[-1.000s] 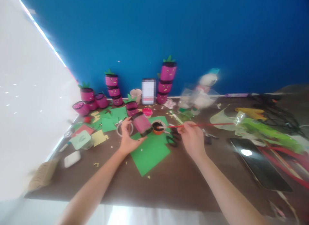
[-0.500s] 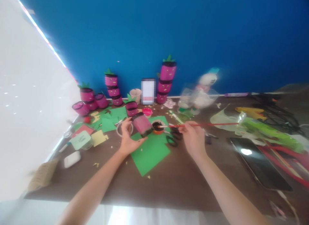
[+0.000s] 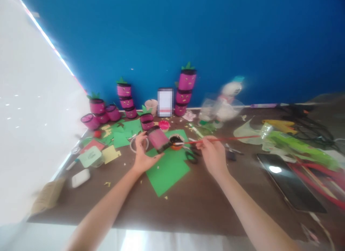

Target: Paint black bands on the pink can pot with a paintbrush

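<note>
My left hand is closed around the ends of a pink paper cup with dark rims, tilted over green paper. Pinched in my right hand is a long, thin red paintbrush. Its pale tip reaches left to the dark rim of the cup, just in front of a small tub of black paint; whether it touches the rim is too blurred to tell. Scissors with dark handles lie below the brush. A tub of pink paint stands behind the cup.
Pink cup stacks with green leaf tops stand along the blue wall, beside a propped phone. A white figure stands farther right. A black phone lies at right. A white case and a twine roll are at left.
My right hand has moved slightly left and down with the paintbrush. The brush tip has gone from over the black paint to the cup's rim. My left hand and the cup stay nearly still.
</note>
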The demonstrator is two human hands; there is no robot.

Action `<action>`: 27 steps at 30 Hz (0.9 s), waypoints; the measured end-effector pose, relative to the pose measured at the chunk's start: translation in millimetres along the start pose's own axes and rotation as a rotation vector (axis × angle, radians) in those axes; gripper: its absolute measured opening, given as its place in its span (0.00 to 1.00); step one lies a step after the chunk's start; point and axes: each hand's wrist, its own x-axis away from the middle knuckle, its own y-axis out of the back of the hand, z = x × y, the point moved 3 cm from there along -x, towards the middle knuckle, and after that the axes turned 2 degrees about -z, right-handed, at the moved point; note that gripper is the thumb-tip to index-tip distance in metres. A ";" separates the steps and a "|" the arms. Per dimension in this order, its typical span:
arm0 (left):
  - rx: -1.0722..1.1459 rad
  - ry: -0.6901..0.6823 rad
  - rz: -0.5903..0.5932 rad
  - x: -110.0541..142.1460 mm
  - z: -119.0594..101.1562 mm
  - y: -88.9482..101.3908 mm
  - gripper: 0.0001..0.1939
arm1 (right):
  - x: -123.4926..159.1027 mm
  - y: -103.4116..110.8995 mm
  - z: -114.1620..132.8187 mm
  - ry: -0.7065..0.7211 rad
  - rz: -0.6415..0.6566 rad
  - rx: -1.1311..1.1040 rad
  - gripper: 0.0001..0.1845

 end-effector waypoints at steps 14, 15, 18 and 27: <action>0.037 -0.003 0.020 0.4 -2.7 -0.4 0.42 | -5.1 1.8 -5.7 -0.076 -0.002 -0.053 0.09; 0.037 -0.004 0.016 0.5 -2.7 -0.5 0.42 | -6.1 3.3 -5.5 -0.069 -0.018 -0.049 0.09; 0.035 -0.006 0.017 0.5 -3.2 -0.9 0.42 | -6.0 2.7 -3.6 -0.078 0.003 -0.073 0.10; 0.018 -0.016 0.013 -0.3 -6.0 -0.1 0.40 | -6.3 3.2 -2.4 -0.071 -0.024 -0.097 0.08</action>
